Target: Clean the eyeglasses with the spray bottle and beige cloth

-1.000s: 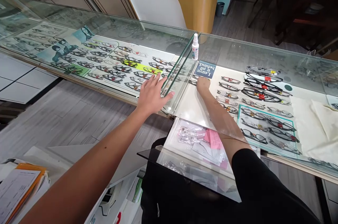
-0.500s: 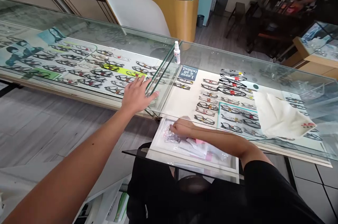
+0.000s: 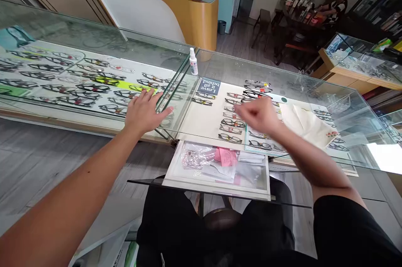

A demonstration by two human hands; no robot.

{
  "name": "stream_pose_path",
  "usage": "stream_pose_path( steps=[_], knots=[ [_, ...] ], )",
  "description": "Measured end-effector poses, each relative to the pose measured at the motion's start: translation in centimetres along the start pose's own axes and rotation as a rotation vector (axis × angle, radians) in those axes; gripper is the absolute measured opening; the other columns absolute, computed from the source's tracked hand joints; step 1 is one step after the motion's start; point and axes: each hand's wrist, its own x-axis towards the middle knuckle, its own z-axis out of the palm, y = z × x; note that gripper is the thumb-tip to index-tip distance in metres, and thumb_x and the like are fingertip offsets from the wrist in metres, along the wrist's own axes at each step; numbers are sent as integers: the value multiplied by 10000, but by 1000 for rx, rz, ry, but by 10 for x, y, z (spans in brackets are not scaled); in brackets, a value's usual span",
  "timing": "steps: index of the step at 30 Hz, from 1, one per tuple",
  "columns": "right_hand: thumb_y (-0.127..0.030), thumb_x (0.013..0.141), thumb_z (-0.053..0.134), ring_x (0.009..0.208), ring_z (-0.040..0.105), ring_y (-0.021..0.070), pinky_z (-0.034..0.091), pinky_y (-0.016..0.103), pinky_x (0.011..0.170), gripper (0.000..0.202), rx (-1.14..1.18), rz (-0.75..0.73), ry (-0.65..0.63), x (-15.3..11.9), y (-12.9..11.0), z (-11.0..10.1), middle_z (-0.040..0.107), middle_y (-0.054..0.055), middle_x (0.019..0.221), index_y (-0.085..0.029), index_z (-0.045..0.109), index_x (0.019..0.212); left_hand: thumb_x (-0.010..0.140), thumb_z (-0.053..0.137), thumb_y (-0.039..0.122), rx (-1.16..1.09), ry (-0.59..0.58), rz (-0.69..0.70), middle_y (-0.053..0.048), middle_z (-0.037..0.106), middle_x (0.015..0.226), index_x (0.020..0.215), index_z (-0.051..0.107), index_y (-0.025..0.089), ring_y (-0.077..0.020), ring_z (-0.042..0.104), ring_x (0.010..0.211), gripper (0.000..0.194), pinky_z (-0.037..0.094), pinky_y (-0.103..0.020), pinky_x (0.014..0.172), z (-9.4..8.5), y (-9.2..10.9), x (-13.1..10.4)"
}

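My left hand (image 3: 145, 112) lies spread on the glass top of the display case, near the joint between two cases, and holds nothing. Above the right-hand case is my right hand (image 3: 259, 116), blurred, its fingers curled together; what they hold, if anything, cannot be made out. Below it stands an open white drawer (image 3: 169, 174) with clear plastic bags (image 3: 191, 159), a pink paper (image 3: 226, 156) and white papers. Rows of eyeglasses (image 3: 230, 129) show under the glass. A cream cloth (image 3: 301, 122) lies to the right of my right hand.
A white spray bottle (image 3: 193, 63) stands on the glass beyond my hands. A dark sign with white lettering (image 3: 209, 86) lies under it. Behind are a curved yellow counter (image 3: 201, 24), a stool (image 3: 264, 17) and two people at a table (image 3: 290, 28).
My right hand has risen out of the drawer and moved right and forward over the glass. My left hand stays spread on the case. The view has shifted to the right.
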Motion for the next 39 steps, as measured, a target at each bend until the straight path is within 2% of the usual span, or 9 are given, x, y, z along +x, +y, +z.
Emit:
stream_pose_path(
  steps=[2, 4, 9, 14, 21, 28, 33, 36, 39],
  knots=[
    [-453, 1047, 619, 583, 505, 174, 379, 310, 659, 384, -211, 164, 70, 37, 50, -31, 595, 8, 565, -210, 737, 774, 999, 299, 821, 4, -3, 3, -131, 284, 1876, 1748, 443, 182, -383, 230, 1755, 995, 182, -558, 1421, 1, -1, 1],
    [-355, 1014, 663, 746, 657, 232, 454, 328, 754, 244, -378, 292, -3, 67, 100, -48, 744, 56, 716, -202, 851, 1043, 1000, 323, 810, 0, 0, 0, -129, 296, 1873, 1743, 451, 190, -386, 237, 1752, 977, 187, -561, 1419, 2, -1, 1],
    [-311, 1007, 727, 1109, 756, 303, 527, 362, 952, 288, -628, 545, -185, 99, 183, -46, 853, 163, 1086, -199, 892, 1215, 1005, 348, 787, -5, 4, -5, -134, 311, 1867, 1742, 450, 184, -392, 241, 1749, 958, 200, -575, 1413, 0, 0, 1],
    [-342, 1025, 742, 1175, 761, 281, 548, 341, 1010, 350, -667, 589, -271, 111, 205, -30, 835, 194, 1227, -169, 859, 1306, 1011, 315, 808, 8, 7, 1, -118, 298, 1873, 1746, 448, 212, -362, 233, 1755, 956, 199, -559, 1414, 3, -3, 1],
    [-277, 1020, 725, 1173, 764, 304, 554, 371, 994, 333, -711, 604, -291, 118, 208, -22, 818, 232, 1254, -140, 859, 1292, 1019, 333, 787, 0, 23, 12, -139, 326, 1860, 1733, 468, 196, -369, 245, 1751, 936, 207, -581, 1407, 3, -2, 0],
    [-351, 1089, 602, 1097, 770, 335, 542, 404, 927, 365, -801, 548, -89, 113, 158, -39, 833, 223, 1141, -168, 868, 1260, 1018, 375, 757, 1, 3, -8, -115, 310, 1869, 1743, 454, 209, -388, 260, 1743, 912, 225, -588, 1402, 0, 2, 0],
    [-429, 1140, 451, 944, 763, 328, 509, 391, 839, 470, -743, 319, 70, 73, 46, -42, 821, 148, 911, -222, 844, 1294, 1022, 409, 725, 2, 6, -4, -103, 306, 1873, 1750, 443, 212, -392, 258, 1743, 892, 207, -560, 1410, 0, 1, 0],
    [-434, 1151, 424, 778, 735, 266, 453, 329, 732, 463, -591, 162, -83, 29, -35, -26, 793, 79, 785, -277, 833, 1299, 1022, 413, 726, 1, 10, 0, -110, 308, 1872, 1751, 439, 202, -386, 250, 1747, 898, 194, -548, 1415, 2, -1, 0],
    [-371, 1147, 459, 675, 704, 219, 372, 304, 644, 391, -410, 7, -500, -14, -88, 9, 797, 46, 745, -309, 843, 1183, 1019, 429, 725, -4, 9, -5, -112, 303, 1873, 1746, 446, 204, -382, 249, 1747, 895, 195, -549, 1417, 3, 0, 0]
  ],
)
